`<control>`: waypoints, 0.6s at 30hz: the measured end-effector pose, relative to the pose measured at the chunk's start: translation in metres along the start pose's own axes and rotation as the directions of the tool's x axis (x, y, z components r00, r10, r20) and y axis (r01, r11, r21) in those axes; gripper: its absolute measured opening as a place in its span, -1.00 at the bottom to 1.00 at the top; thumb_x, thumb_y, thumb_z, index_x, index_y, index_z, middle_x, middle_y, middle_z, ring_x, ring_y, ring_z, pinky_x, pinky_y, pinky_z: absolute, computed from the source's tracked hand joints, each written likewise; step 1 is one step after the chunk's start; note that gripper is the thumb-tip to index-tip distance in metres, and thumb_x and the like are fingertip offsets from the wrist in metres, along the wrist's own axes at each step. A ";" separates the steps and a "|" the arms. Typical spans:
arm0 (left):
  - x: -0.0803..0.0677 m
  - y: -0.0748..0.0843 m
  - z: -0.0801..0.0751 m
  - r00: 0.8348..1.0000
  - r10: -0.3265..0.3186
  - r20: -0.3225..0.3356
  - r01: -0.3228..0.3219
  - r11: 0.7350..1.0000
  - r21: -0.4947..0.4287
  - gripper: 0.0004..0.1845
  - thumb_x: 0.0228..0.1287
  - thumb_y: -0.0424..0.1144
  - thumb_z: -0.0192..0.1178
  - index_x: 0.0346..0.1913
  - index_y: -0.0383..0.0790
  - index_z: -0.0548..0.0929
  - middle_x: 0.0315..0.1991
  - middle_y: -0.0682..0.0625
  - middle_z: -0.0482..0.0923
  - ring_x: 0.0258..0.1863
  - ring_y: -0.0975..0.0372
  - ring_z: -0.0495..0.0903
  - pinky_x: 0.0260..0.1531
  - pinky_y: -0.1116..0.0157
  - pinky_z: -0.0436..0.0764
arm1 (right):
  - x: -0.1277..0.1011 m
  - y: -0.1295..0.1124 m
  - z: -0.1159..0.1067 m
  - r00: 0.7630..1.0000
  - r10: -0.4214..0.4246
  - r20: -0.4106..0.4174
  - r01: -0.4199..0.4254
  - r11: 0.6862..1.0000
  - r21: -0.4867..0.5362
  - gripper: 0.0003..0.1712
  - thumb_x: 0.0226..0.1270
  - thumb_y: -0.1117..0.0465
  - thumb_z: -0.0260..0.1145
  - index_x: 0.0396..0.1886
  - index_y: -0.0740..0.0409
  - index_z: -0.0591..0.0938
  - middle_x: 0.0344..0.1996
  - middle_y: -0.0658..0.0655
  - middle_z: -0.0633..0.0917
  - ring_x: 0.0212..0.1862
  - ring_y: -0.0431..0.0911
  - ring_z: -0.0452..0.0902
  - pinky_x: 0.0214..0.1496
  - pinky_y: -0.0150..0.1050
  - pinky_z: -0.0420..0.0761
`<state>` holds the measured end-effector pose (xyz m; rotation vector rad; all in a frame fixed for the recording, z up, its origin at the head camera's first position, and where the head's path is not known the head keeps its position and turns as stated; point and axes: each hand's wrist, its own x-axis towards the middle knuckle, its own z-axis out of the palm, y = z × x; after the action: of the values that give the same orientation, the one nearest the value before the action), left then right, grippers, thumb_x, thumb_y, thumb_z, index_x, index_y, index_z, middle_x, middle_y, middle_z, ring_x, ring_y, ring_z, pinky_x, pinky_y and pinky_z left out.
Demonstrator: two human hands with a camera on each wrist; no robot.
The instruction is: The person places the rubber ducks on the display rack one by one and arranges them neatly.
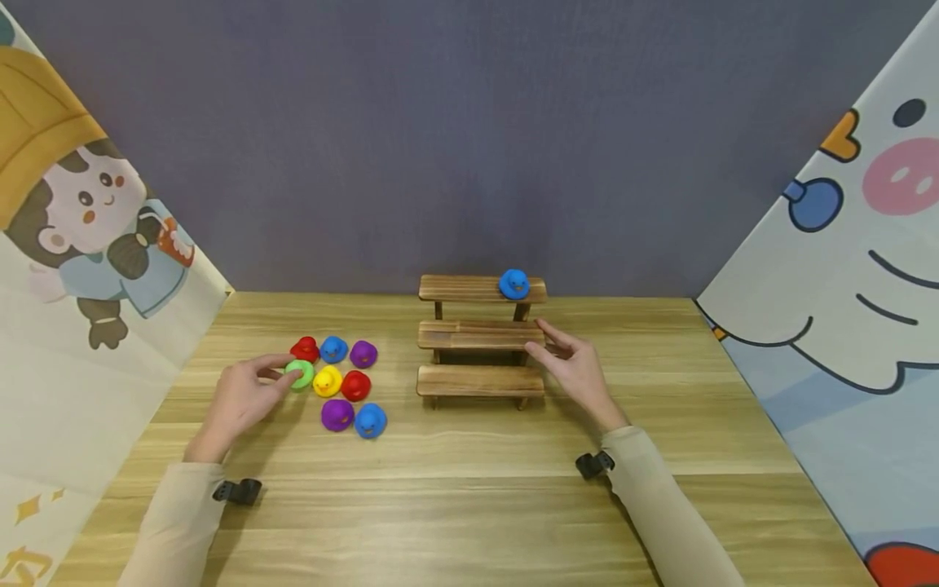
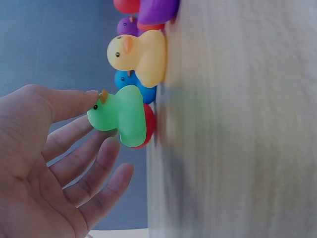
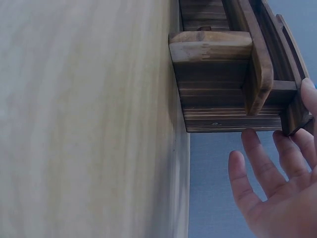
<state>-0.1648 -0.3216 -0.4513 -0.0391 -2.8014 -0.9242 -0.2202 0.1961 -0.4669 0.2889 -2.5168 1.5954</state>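
Observation:
On the left, my left hand [image 1: 245, 395] pinches a green rubber duck [image 2: 130, 111] between thumb and fingers. In the left wrist view its thumb lies at the duck's beak and the other fingers spread loosely below. A red duck [image 1: 304, 349] sits right behind the green one, and a yellow duck [image 1: 327, 381] beside it. My right hand [image 1: 575, 371] holds the right end of the middle step of a three-step wooden display shelf [image 1: 480, 381], thumb in front and index finger behind. On its top step, towards the right, sits a blue duck [image 1: 514, 284].
Several more rubber ducks stand grouped on the wooden table [image 1: 469, 505]: blue [image 1: 333, 349], purple [image 1: 363, 354], red [image 1: 356, 386], another purple [image 1: 337, 415] and another blue [image 1: 370, 421]. A grey wall [image 1: 469, 147] rises behind the shelf, with cartoon-printed panels at both sides.

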 end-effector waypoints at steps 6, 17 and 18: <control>-0.002 0.007 -0.006 1.000 -0.008 0.019 0.008 1.000 -0.007 -0.54 0.48 -0.06 0.35 0.25 -0.32 0.73 0.00 -0.37 0.79 -0.10 -0.20 0.80 -0.32 0.23 0.70 | 0.000 0.000 0.000 1.000 0.010 0.002 -0.010 1.000 0.000 -0.31 0.46 -0.05 0.49 0.51 -0.04 0.56 0.47 0.18 0.57 0.25 0.20 0.73 0.27 0.09 0.71; 0.003 0.024 -0.012 1.000 0.023 0.001 -0.023 0.999 -0.028 -0.55 0.49 -0.04 0.35 0.23 -0.31 0.75 0.03 -0.39 0.78 -0.13 -0.18 0.83 -0.26 0.14 0.83 | -0.001 -0.002 0.000 1.000 0.017 0.003 -0.017 1.000 0.010 -0.31 0.45 -0.06 0.50 0.51 -0.06 0.57 0.47 0.17 0.57 0.25 0.18 0.73 0.27 0.10 0.71; 0.004 0.025 -0.012 1.000 0.026 -0.002 -0.026 0.999 -0.032 -0.56 0.49 -0.05 0.35 0.22 -0.30 0.75 0.03 -0.37 0.78 -0.13 -0.17 0.83 -0.26 0.17 0.82 | -0.001 -0.002 0.000 1.000 0.018 0.003 -0.018 1.000 0.008 -0.31 0.45 -0.06 0.49 0.51 -0.06 0.56 0.47 0.17 0.57 0.25 0.19 0.73 0.27 0.10 0.71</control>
<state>-0.1640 -0.3084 -0.4261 -0.0788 -2.7778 -0.9629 -0.2187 0.1957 -0.4653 0.2713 -2.5226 1.6136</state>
